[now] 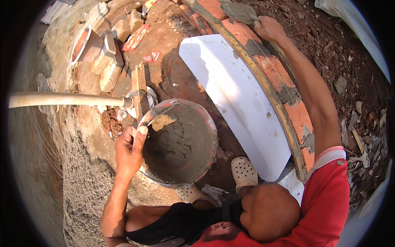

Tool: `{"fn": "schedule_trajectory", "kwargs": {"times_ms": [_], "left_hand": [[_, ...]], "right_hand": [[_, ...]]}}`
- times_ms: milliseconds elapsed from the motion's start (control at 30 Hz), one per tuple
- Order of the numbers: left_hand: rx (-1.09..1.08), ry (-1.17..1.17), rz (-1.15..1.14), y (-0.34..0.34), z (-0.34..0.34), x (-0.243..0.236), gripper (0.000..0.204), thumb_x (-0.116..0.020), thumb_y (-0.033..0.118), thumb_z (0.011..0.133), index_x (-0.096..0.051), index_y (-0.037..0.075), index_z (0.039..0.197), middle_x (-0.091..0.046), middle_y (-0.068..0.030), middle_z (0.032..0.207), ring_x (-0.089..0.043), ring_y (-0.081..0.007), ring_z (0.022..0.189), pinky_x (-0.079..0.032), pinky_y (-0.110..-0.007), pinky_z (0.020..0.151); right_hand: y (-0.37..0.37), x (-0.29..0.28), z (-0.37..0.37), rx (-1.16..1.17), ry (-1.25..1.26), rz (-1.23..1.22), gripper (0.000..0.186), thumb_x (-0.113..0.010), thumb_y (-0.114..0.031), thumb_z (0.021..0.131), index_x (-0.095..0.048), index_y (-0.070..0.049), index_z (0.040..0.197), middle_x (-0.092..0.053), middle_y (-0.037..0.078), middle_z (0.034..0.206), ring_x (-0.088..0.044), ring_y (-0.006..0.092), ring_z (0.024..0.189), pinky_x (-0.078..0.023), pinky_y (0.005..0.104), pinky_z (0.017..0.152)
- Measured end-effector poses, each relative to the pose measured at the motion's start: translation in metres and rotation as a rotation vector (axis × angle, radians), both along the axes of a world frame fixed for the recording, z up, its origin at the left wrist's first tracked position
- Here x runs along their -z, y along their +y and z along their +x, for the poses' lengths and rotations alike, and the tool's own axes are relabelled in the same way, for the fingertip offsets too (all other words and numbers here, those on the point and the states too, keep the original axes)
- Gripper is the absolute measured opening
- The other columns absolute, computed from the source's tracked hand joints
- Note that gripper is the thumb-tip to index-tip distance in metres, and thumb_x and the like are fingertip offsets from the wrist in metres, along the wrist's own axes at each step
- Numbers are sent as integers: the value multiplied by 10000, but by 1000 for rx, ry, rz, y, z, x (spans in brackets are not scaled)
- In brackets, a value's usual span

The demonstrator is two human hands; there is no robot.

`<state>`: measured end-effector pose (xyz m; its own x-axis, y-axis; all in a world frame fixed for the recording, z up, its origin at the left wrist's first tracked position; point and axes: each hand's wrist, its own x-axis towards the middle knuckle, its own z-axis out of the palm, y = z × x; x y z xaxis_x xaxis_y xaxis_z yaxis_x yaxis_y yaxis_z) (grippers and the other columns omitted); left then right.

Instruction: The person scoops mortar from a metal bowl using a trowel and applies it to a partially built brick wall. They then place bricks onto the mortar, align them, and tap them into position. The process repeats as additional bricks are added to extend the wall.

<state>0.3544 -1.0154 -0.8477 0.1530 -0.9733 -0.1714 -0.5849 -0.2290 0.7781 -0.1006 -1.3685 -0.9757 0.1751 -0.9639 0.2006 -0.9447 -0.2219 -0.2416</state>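
My left hand (pixel 131 149) is closed on the thin wire handle at the rim of a round bucket (pixel 214 142). Wet grey mortar (pixel 177 152) lies inside, with a tan lump (pixel 161 122) near the handle. At the top, my right hand (pixel 269 29) is closed around the grip of a trowel (pixel 239 13); the grip is mostly hidden by my fingers. The mortar-coated blade reaches left over a course of orange bricks (pixel 272 73). Grey mortar fills the joints between these bricks.
A wooden strip (pixel 269 99) and a taut string run along the bricks. Beside them lies a white board (pixel 238 103). To the left are a long-handled tool (pixel 66 99), a tilted bucket (pixel 88 47) and loose blocks (pixel 109 61). Dark soil (pixel 312 37) borders the right side.
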Motion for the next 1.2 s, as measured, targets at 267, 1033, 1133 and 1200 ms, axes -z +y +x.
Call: {"fn": "schedule_trajectory", "kwargs": {"times_ms": [267, 1033, 1133, 1200], "left_hand": [[21, -42, -12, -3, -6, -6, 422, -626, 336, 1061, -465, 83, 764, -419, 58, 702, -350, -64, 685, -313, -272, 600], [45, -314, -33, 2, -38, -10, 614, -550, 570, 1009, -614, -5, 803, -625, -165, 705, -623, -294, 688, -482, -433, 670], [50, -316, 3, 0, -36, -11, 646, -529, 595, 1007, -617, -17, 818, -635, -157, 735, -615, -259, 709, -483, -398, 694], [51, -314, -16, -2, -33, -11, 614, -548, 561, 1013, -608, -12, 800, -609, -151, 687, -605, -267, 665, -472, -409, 656]], "right_hand": [[23, -30, -18, -125, 192, -461, 267, -614, -191, 945, -592, -52, 1172, -629, 186, 1162, -641, 384, 1068, -527, 486, 889], [322, -76, 156, -909, 64, 736, 164, -652, -94, 883, -607, 50, 948, -631, 243, 950, -659, 427, 874, -534, 497, 782], [326, -68, 150, -942, -238, 701, 148, -662, -95, 887, -641, 38, 948, -647, 250, 878, -652, 448, 817, -513, 502, 707], [326, -70, 137, -849, -443, 866, 182, -658, -154, 919, -673, 25, 948, -679, 196, 832, -680, 361, 796, -524, 450, 727]]}}
